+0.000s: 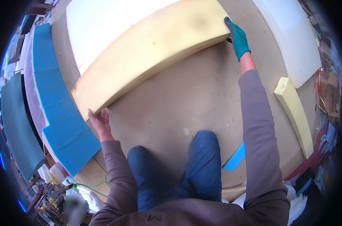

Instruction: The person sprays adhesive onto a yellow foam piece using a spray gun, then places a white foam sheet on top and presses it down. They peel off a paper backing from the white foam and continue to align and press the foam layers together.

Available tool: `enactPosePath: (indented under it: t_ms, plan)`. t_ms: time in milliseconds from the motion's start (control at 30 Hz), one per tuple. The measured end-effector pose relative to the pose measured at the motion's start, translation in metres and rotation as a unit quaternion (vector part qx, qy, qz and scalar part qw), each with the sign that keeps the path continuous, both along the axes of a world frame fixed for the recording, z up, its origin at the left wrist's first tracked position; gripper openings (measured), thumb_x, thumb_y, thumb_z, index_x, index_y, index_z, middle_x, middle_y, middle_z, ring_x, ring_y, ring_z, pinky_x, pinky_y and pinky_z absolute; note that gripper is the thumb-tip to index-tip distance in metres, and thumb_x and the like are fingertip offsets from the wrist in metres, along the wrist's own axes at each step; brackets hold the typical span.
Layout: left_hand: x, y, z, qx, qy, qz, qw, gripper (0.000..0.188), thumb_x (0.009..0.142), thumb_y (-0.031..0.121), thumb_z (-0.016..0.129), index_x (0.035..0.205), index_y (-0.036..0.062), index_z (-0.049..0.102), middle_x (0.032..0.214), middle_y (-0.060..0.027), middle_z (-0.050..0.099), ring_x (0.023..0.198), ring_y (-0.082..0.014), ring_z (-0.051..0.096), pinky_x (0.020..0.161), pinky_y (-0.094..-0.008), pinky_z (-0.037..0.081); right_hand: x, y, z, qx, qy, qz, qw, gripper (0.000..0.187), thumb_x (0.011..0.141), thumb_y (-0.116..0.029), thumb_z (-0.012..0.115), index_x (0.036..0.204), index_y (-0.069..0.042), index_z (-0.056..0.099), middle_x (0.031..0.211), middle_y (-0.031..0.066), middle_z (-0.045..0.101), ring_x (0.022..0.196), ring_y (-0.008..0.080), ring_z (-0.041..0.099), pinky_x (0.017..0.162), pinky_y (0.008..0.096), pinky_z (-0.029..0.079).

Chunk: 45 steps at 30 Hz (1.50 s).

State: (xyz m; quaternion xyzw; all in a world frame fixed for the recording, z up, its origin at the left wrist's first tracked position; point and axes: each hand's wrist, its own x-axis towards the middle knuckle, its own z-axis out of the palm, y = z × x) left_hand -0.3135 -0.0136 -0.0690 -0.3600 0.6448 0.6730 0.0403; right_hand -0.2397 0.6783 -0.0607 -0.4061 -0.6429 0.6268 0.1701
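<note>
Both ends of a yellow foam slab (152, 49), its long axis slanting from lower left to upper right, overlapping a white sheet (99, 34), are gripped by the bare left hand (100, 125) and gloved right hand (239, 40), with a cardboard box (330, 90), contents unclear, far right.

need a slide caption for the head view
A bare left hand and a green-gloved right hand hold a pale yellow foam slab by its ends.

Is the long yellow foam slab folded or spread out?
Spread out: the yellow foam slab runs unfolded from left hand to gloved right hand.
</note>
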Motion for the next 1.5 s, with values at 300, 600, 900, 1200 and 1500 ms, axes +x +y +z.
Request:
enactPosePath:
  t_ms: [300, 600, 900, 1200, 1500]
  plan:
    - [-0.003, 0.010, 0.012, 0.096, -0.023, 0.049, 0.994, 0.098, 0.097, 0.073, 0.066, 0.154, -0.0033, 0.045, 0.134, -0.0143, 0.057, 0.121, -0.0276, 0.061, 0.104, -0.0457, 0.052, -0.005, 0.001, -0.005, 0.042, -0.033, 0.000, 0.999, 0.080, 0.097, -0.069, 0.071, 0.136, 0.002, 0.074, 0.127, 0.0148, 0.075, 0.114, 0.0259, 0.065, 0.106, 0.0392, 0.049]
    - [-0.062, 0.037, 0.098, 0.140, 0.246, 0.053, 0.958, 0.067, 0.108, 0.044, 0.054, 0.158, 0.0001, 0.043, 0.154, -0.0216, 0.053, 0.139, -0.0381, 0.058, 0.121, -0.0582, 0.048, -0.034, 0.019, 0.022, -0.053, 0.132, 0.006, 0.990, 0.071, 0.102, -0.055, 0.076, 0.150, -0.003, 0.066, 0.144, 0.0110, 0.069, 0.128, 0.0221, 0.065, 0.111, 0.0400, 0.054]
    - [0.005, 0.115, 0.034, -0.439, 0.212, -0.450, 0.748, 0.059, 0.112, 0.024, 0.062, 0.168, 0.0115, 0.046, 0.168, -0.0104, 0.054, 0.157, -0.0311, 0.047, 0.130, -0.0573, 0.034, 0.009, -0.003, -0.014, 0.064, 0.110, -0.087, 0.988, 0.066, 0.115, -0.055, 0.052, 0.159, -0.005, 0.054, 0.160, 0.0131, 0.056, 0.145, 0.0277, 0.055, 0.125, 0.0448, 0.038]
    - [0.089, 0.180, -0.019, -0.543, 0.164, -0.478, 0.671, 0.089, 0.093, 0.002, 0.063, 0.175, 0.0081, 0.028, 0.184, -0.0162, 0.017, 0.171, -0.0410, 0.013, 0.132, -0.0701, 0.020, 0.156, -0.184, -0.154, 0.617, -0.386, -0.088, 0.680, 0.061, 0.114, -0.048, 0.053, 0.151, 0.001, 0.055, 0.155, 0.0239, 0.058, 0.145, 0.0393, 0.055, 0.122, 0.0578, 0.039]
    - [0.107, 0.108, -0.030, -0.312, 0.150, -0.296, 0.890, 0.027, 0.104, 0.016, 0.071, 0.127, 0.0029, 0.069, 0.121, -0.0136, 0.071, 0.114, -0.0285, 0.068, 0.102, -0.0425, 0.055, 0.156, -0.171, -0.165, 0.651, -0.400, -0.094, 0.638, 0.053, 0.113, -0.047, 0.049, 0.142, -0.003, 0.058, 0.141, 0.0175, 0.062, 0.126, 0.0368, 0.061, 0.106, 0.0515, 0.046]
